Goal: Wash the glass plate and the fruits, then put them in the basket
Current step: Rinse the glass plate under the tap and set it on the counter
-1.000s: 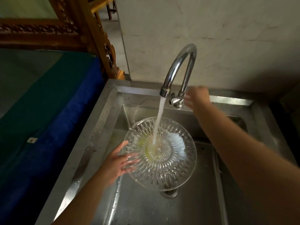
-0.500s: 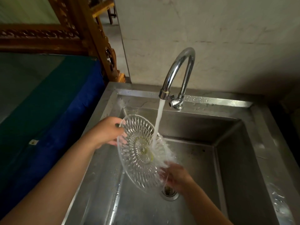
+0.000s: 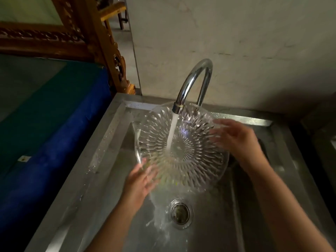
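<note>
Cut-glass plate [image 3: 183,148], round with a radial ribbed pattern, is tilting at frame centre over the steel sink [image 3: 112,135], face toward the camera. Water [image 3: 171,133] from the chrome tap [image 3: 192,82] is striking its centre. Left hand [image 3: 140,184] and right hand [image 3: 238,142] are bracing opposite rims, fingers spread.

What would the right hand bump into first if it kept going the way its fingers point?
The right hand points left, its blurred fingers already at the plate's right rim. So the plate comes first, then probably the water stream, though depth is hard to judge.
</note>
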Available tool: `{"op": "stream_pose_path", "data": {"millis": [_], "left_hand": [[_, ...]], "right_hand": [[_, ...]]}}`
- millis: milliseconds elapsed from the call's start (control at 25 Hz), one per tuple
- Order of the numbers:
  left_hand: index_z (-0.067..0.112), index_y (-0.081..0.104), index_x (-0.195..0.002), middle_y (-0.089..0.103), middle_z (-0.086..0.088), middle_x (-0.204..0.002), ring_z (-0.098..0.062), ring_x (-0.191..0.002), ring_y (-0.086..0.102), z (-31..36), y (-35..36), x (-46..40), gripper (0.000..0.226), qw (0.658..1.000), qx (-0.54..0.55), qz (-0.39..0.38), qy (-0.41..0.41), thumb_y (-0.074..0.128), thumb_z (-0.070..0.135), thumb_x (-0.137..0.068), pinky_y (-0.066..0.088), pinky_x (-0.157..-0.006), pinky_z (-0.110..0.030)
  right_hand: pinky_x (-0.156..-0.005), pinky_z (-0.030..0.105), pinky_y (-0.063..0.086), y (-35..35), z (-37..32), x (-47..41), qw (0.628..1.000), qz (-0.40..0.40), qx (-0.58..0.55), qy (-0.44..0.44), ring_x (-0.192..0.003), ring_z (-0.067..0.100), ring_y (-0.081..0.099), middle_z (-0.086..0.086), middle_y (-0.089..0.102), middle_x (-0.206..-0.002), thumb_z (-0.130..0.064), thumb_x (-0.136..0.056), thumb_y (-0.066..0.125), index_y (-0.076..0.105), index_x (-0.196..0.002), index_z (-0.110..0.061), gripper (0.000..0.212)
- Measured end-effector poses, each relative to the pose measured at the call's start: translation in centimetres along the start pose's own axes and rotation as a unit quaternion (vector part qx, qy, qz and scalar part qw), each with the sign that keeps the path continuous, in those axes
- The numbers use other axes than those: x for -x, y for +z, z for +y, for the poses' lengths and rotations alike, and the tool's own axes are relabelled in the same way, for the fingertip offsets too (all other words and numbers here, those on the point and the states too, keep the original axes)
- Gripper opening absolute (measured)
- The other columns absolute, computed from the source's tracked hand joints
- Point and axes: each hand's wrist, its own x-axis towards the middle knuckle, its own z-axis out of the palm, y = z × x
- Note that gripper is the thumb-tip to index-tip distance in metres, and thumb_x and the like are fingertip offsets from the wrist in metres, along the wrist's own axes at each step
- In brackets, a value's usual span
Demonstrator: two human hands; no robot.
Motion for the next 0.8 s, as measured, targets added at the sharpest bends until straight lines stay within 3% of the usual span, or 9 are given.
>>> {"op": "stream_pose_path", "data": {"millis": [120, 200, 320, 440, 560, 600, 680, 800], "left_hand": [[0.003, 0.051, -0.122, 0.074, -0.011, -0.101, -0.024, -0.088, 0.072, -0.7, 0.1, 1.6, 0.034, 0.994, -0.054, -0.034, -0.083, 0.048, 0.001, -0.088, 0.060, -0.065, -0.031], [0.003, 0.054, -0.119, 0.077, -0.005, -0.087, -0.018, -0.078, 0.073, 1.1, -1.1, 2.4, 0.030, 0.985, -0.137, -0.036, -0.102, 0.043, 0.003, -0.090, 0.058, -0.057, -0.026], [0.017, 0.052, -0.123, 0.074, -0.007, -0.101, -0.020, -0.087, 0.072, 5.9, -3.5, 2.7, 0.033, 0.964, -0.248, -0.048, -0.085, 0.045, 0.011, -0.091, 0.059, -0.062, -0.028], [0.039, 0.049, -0.121, 0.070, -0.005, -0.111, -0.025, -0.097, 0.069, 9.7, -4.8, 3.3, 0.045, 0.953, -0.281, -0.090, -0.063, 0.053, 0.009, -0.087, 0.060, -0.070, -0.035], [0.042, 0.045, -0.127, 0.068, -0.002, -0.115, -0.024, -0.101, 0.068, 9.7, -5.5, 3.3, 0.048, 0.956, -0.282, -0.085, 0.002, 0.049, 0.012, -0.090, 0.060, -0.072, -0.034], [0.039, 0.043, -0.130, 0.067, -0.004, -0.117, -0.025, -0.101, 0.068, 8.8, -5.7, 3.2, 0.051, 0.965, -0.250, -0.075, 0.010, 0.051, 0.012, -0.087, 0.060, -0.072, -0.035], [0.033, 0.040, -0.132, 0.066, -0.008, -0.118, -0.029, -0.100, 0.068, 6.1, -5.8, 2.9, 0.055, 0.984, -0.169, -0.061, -0.003, 0.052, 0.011, -0.083, 0.060, -0.073, -0.040], [0.032, 0.038, -0.132, 0.068, -0.008, -0.116, -0.033, -0.105, 0.065, 2.1, -4.8, 2.1, 0.055, 0.991, -0.107, -0.069, -0.030, 0.050, 0.010, -0.083, 0.055, -0.082, -0.047]], "right_hand": [[-0.057, 0.032, 0.059, -2.1, 0.1, -2.1, 0.984, -0.010, 0.114, 0.136, -0.059, 0.019, 0.070, 0.007, 0.072, -0.073, -0.005, -0.082, 0.061, 0.068, -0.092, -0.020, 0.019], [-0.059, 0.034, 0.058, -2.1, 2.4, -1.2, 0.959, -0.050, 0.167, 0.224, -0.056, 0.023, 0.067, 0.012, 0.069, -0.065, 0.001, -0.082, 0.057, 0.068, -0.079, -0.008, 0.015], [-0.042, 0.024, 0.053, 1.0, 6.8, 2.6, 0.940, -0.091, 0.051, 0.326, -0.042, 0.015, 0.062, 0.004, 0.066, -0.046, 0.013, -0.079, 0.053, 0.062, -0.071, -0.005, 0.022], [-0.043, 0.026, 0.050, 5.9, 9.6, 5.4, 0.923, -0.042, -0.108, 0.368, -0.047, 0.019, 0.065, 0.006, 0.070, -0.065, 0.011, -0.081, 0.053, 0.051, -0.086, -0.010, 0.022], [-0.052, 0.030, 0.053, 7.5, 9.5, 5.2, 0.920, -0.011, -0.192, 0.343, -0.056, 0.020, 0.068, 0.011, 0.069, -0.082, 0.005, -0.085, 0.052, 0.049, -0.098, -0.010, 0.020], [-0.057, 0.030, 0.051, 6.9, 8.7, 4.2, 0.944, -0.004, -0.134, 0.303, -0.056, 0.016, 0.067, 0.009, 0.067, -0.081, 0.000, -0.086, 0.053, 0.051, -0.098, -0.008, 0.015], [-0.066, 0.033, 0.047, 5.0, 6.2, 1.1, 0.980, 0.029, 0.097, 0.172, -0.063, 0.010, 0.060, 0.002, 0.060, -0.082, -0.009, -0.087, 0.050, 0.055, -0.100, -0.011, 0.013], [-0.091, 0.032, 0.043, 3.8, 0.8, -4.4, 0.954, 0.042, 0.297, -0.025, -0.111, 0.023, 0.055, 0.009, 0.054, -0.129, -0.002, -0.086, 0.046, 0.044, -0.130, -0.015, 0.046]]}}
